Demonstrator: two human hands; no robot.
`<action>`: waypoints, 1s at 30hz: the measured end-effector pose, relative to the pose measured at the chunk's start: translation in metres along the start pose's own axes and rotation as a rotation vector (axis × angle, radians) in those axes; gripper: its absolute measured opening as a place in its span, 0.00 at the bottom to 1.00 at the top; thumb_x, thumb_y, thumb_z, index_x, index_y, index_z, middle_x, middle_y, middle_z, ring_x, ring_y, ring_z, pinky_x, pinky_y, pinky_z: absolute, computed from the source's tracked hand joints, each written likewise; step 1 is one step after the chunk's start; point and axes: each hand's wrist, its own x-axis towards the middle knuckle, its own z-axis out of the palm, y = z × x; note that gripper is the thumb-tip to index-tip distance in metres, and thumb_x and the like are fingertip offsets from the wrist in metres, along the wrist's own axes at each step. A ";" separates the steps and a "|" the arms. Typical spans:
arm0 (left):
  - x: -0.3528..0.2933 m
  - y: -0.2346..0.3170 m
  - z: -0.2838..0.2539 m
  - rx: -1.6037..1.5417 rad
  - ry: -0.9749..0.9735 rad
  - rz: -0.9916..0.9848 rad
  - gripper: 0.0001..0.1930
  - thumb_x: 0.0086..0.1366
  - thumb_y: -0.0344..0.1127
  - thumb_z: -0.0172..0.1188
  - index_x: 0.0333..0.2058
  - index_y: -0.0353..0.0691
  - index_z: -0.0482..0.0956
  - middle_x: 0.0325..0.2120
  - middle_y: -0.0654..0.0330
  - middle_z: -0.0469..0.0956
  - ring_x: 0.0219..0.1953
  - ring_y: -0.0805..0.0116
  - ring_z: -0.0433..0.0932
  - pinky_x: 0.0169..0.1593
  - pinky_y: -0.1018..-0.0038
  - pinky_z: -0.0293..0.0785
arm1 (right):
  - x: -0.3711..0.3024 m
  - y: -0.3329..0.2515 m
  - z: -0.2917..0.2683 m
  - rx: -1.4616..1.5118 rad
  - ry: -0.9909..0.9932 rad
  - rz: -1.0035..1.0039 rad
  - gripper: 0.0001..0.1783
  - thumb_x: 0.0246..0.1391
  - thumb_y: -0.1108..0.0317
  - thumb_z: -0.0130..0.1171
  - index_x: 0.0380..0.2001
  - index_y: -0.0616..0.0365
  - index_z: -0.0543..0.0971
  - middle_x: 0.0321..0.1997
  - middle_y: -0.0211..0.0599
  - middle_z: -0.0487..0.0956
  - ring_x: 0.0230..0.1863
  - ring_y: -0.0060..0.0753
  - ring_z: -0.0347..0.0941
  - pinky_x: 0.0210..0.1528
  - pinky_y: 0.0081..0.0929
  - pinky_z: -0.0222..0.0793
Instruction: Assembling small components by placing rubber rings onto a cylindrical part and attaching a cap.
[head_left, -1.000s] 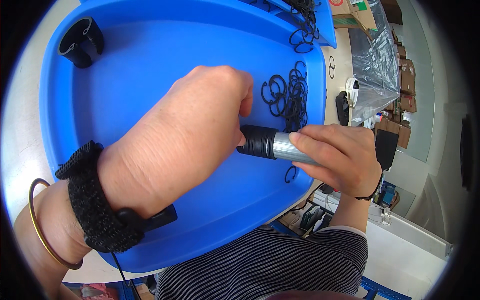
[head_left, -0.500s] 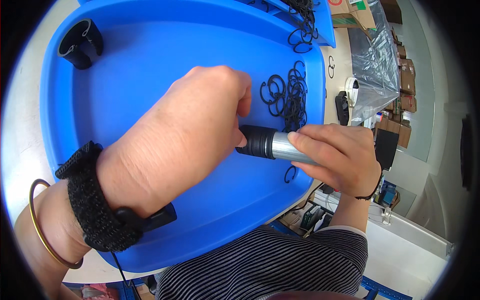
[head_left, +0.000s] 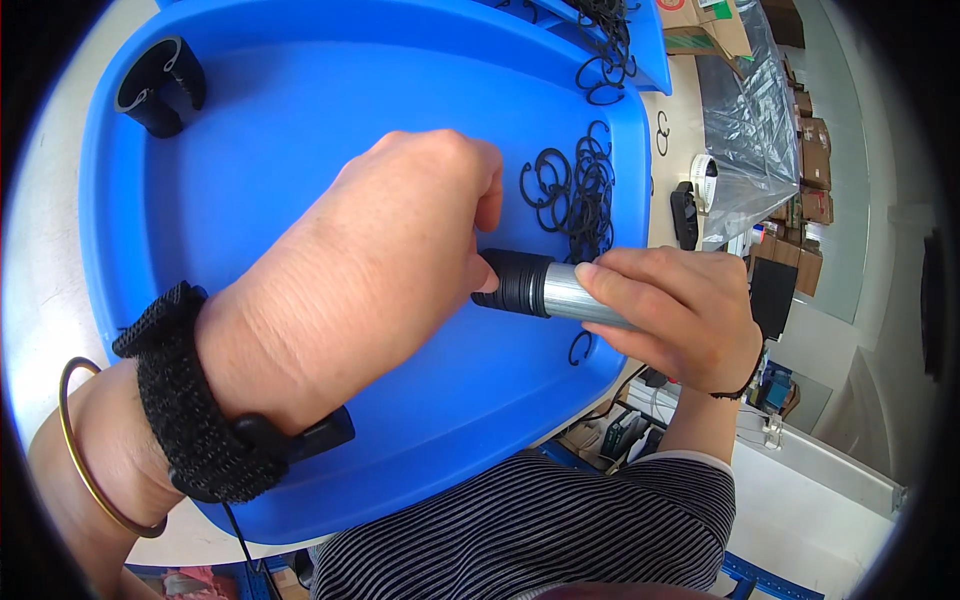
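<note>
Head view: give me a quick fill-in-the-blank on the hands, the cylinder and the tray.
1. The right hand grips the bare ____ end of the cylinder.
2. The left hand has its fingers at the cylinder's ____ ribbed end.
3. The loose black rings lie in a ____ tray.
4. A black clip-like part sits in the tray's far ____ corner.

Missing words: metal; black; blue; left

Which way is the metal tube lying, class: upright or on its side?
On its side: the metal tube runs level between the left hand and right hand.
</note>
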 end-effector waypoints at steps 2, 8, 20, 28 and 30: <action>0.000 0.000 0.000 -0.009 -0.003 0.000 0.11 0.51 0.19 0.67 0.31 0.28 0.74 0.22 0.53 0.80 0.27 0.68 0.83 0.33 0.76 0.79 | 0.000 0.000 0.000 -0.003 0.002 -0.001 0.24 0.38 0.58 0.72 0.42 0.54 0.83 0.35 0.35 0.82 0.29 0.35 0.80 0.26 0.26 0.72; 0.001 -0.001 0.000 -0.003 -0.001 0.006 0.11 0.51 0.19 0.68 0.31 0.28 0.74 0.23 0.54 0.80 0.27 0.68 0.83 0.33 0.76 0.78 | 0.000 0.001 -0.001 0.002 -0.005 -0.010 0.25 0.38 0.59 0.73 0.42 0.54 0.83 0.35 0.36 0.82 0.29 0.35 0.80 0.26 0.26 0.73; 0.001 0.000 0.000 -0.012 -0.018 -0.013 0.12 0.51 0.20 0.69 0.32 0.29 0.74 0.23 0.54 0.81 0.27 0.69 0.82 0.32 0.76 0.78 | 0.000 0.001 -0.001 -0.002 -0.018 -0.014 0.25 0.38 0.59 0.72 0.43 0.55 0.83 0.34 0.36 0.82 0.29 0.35 0.80 0.27 0.27 0.74; 0.001 0.000 0.001 0.015 -0.005 0.011 0.12 0.51 0.21 0.69 0.32 0.28 0.75 0.23 0.54 0.81 0.27 0.69 0.82 0.32 0.77 0.77 | -0.001 0.003 0.001 0.019 0.009 -0.013 0.24 0.41 0.58 0.71 0.43 0.55 0.82 0.34 0.36 0.82 0.28 0.34 0.80 0.26 0.26 0.74; 0.001 0.000 0.001 0.008 -0.004 0.015 0.12 0.51 0.21 0.69 0.32 0.28 0.75 0.23 0.54 0.82 0.27 0.69 0.82 0.32 0.77 0.77 | -0.001 0.003 0.001 0.014 -0.002 -0.018 0.24 0.41 0.58 0.71 0.43 0.55 0.82 0.34 0.36 0.82 0.28 0.34 0.80 0.26 0.26 0.74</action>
